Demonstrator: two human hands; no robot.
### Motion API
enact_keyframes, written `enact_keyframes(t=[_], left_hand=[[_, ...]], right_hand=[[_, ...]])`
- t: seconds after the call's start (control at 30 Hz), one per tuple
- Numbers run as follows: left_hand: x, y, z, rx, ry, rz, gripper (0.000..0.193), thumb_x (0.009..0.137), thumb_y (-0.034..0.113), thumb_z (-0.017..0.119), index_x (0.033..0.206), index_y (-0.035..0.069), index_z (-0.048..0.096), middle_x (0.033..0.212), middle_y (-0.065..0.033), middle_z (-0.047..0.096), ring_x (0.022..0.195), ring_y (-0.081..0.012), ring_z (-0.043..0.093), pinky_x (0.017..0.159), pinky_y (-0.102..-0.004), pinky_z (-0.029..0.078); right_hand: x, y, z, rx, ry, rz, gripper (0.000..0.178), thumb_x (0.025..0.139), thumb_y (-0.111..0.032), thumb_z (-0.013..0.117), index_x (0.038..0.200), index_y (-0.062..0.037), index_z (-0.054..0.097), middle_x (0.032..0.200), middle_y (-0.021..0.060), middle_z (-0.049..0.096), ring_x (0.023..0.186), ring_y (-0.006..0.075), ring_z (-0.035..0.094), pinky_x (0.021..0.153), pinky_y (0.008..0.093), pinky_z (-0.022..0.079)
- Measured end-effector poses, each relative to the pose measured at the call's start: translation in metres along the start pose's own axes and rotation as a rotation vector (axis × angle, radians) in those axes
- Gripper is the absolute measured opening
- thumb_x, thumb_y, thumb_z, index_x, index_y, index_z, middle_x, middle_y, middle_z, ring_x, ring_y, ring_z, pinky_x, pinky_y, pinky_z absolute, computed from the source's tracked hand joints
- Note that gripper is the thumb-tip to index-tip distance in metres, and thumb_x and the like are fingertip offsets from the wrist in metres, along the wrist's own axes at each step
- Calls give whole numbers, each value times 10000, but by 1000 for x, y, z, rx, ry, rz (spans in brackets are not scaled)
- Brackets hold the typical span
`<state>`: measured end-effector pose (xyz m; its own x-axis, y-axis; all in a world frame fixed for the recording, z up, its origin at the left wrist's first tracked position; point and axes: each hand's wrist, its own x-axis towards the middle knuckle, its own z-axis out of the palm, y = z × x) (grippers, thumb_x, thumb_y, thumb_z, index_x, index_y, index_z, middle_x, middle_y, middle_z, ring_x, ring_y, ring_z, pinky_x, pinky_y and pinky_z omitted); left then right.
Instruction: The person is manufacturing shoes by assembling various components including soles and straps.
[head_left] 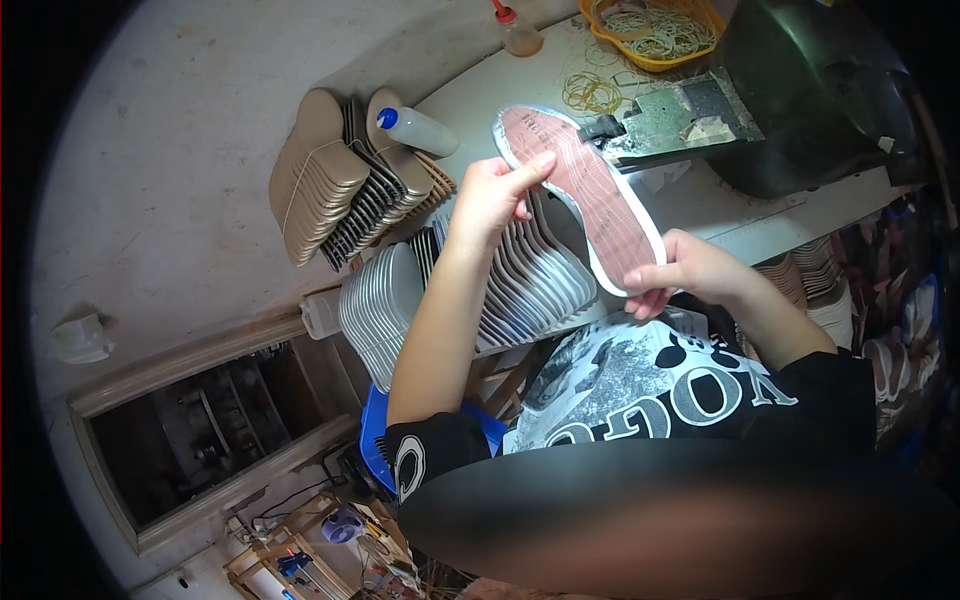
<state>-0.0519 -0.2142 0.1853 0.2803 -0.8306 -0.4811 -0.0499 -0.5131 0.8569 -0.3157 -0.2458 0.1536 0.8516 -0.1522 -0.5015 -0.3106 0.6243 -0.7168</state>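
Fingers of both hands pinch one shoe insole (585, 195), reddish-brown on its face with a pale rim, held up near the centre of the frame. The left hand (490, 195) grips its long left edge, thumb on the face and the other fingers curled behind, mostly hidden. The right hand (685, 272) clamps the lower end, at the lower right of the insole, thumb on top; its fingertips below are only partly seen.

Beneath the insole, a row of grey insoles (535, 285) stands on edge, partly covered by the left forearm. To its left sits another stack of pale grey insoles (378, 305), and at upper left a bundle of tan insoles (315, 175) leans against a darker stack.

A squeeze bottle with a blue cap (415, 130) lies on that bundle. At the top edge, a red-capped bottle (518, 35) is cut off, as is an orange tray of rubber bands (655, 30). Loose rubber bands (592, 92) lie on the white bench (740, 215). A dark machine (820, 90) fills the upper right, its details hard to make out. The lower frame is blurred.
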Motion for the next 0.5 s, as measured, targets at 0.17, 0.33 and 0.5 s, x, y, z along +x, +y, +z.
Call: enact_keyframes(t=[0.17,0.33,0.5], left_hand=[[14,7,-6,-47,9,-22,346,791,319,769,668,57,579,463,29,501,352,-41,426,391,-186,415],[40,21,-24,50,-17,-52,408,790,393,744,672,35,588,447,8,516,330,-50,408,377,-175,377],[67,29,-38,480,228,182,762,750,456,749,1145,-156,527,1007,-227,630,849,-259,648,667,-268,525]], right_hand=[[7,5,24,177,188,-239,240,878,-195,654,938,36,674,762,111,688,607,108,654,565,202,524],[27,-9,35,256,271,-317,256,898,-217,622,941,30,673,749,103,680,590,102,636,575,203,512],[47,-18,33,295,357,-396,275,914,-241,603,932,24,671,736,97,672,586,103,625,571,206,498]])
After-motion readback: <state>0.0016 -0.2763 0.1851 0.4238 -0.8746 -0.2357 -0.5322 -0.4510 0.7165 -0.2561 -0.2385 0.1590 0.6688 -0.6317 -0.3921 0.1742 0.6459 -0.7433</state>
